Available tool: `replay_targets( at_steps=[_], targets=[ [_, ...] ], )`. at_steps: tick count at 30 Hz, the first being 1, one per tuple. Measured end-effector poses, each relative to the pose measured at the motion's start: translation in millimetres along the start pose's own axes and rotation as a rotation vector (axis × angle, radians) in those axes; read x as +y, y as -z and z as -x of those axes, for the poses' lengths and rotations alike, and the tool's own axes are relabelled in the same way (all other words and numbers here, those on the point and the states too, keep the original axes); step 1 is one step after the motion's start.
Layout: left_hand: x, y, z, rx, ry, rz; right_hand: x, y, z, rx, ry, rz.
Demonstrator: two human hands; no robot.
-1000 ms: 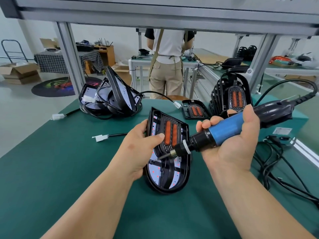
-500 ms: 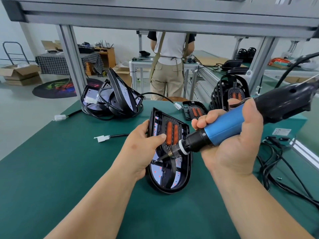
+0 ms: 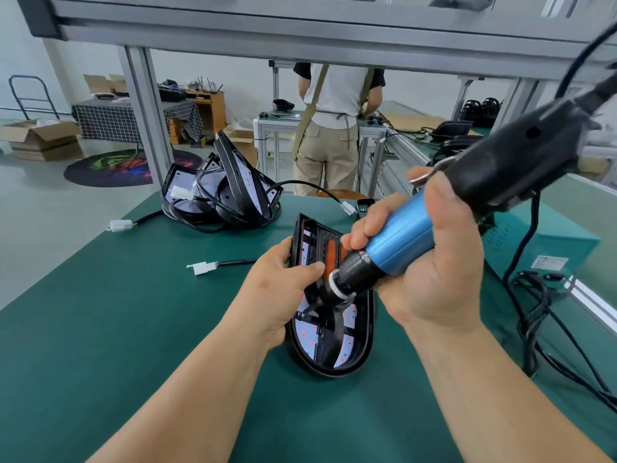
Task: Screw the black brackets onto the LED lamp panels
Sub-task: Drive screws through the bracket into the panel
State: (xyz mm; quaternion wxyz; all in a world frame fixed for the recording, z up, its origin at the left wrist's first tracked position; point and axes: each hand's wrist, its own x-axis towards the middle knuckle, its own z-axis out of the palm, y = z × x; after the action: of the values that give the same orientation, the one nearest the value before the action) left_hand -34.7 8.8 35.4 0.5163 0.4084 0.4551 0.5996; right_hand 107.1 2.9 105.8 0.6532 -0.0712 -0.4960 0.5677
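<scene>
A green-matted work surface (image 3: pixel 100 329) fills the lower frame, under a grey aluminium frame (image 3: pixel 147 111) that crosses the top. Beyond it is a workshop floor. Cardboard boxes (image 3: pixel 40 138) and a round coloured rug (image 3: pixel 110 167) lie at the upper left. A person in an apron (image 3: pixel 334 128) stands with their back turned at another bench, top centre.

The LED lamp panel (image 3: pixel 334 349) being worked on lies just below the middle of the frame. Its rounded end is toward the bottom and its far end is tipped up off the mat. White board with red dots shows inside its black rim. A black bracket (image 3: pixel 335 335) curves across that board.

The left hand (image 3: pixel 277 292) holds the panel by its left edge. Its grip is closed on the rim, with the thumb laid over the panel's face and the fingers hidden behind.

The right hand (image 3: pixel 430 275) has its grip wrapped round the blue barrel of an electric screwdriver (image 3: pixel 400 242). The tool slants from the upper right down to the left. Its bit meets the panel near the left inner edge, beside the bracket. Whether a screw sits under the tip cannot be told.

A pile of lamp panels (image 3: pixel 230 192) with looped black leads sits left of centre, farther back. A white connector (image 3: pixel 202 267) lies on the mat just left of the left hand. A green box (image 3: pixel 541 242) and tangled black cables (image 3: pixel 534 322) are at the right edge.
</scene>
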Motion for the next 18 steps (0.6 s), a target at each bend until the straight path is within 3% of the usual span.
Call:
replay_targets(
  at_steps=[9, 18],
  targets=[
    [0, 9, -2, 0.101, 0.264, 0.313, 35, -32, -33, -0.063, -0.173, 0.246],
    [-2, 13, -5, 0.111, 0.334, 0.274, 36, -36, -26, -0.077, -0.116, 0.308]
  ],
)
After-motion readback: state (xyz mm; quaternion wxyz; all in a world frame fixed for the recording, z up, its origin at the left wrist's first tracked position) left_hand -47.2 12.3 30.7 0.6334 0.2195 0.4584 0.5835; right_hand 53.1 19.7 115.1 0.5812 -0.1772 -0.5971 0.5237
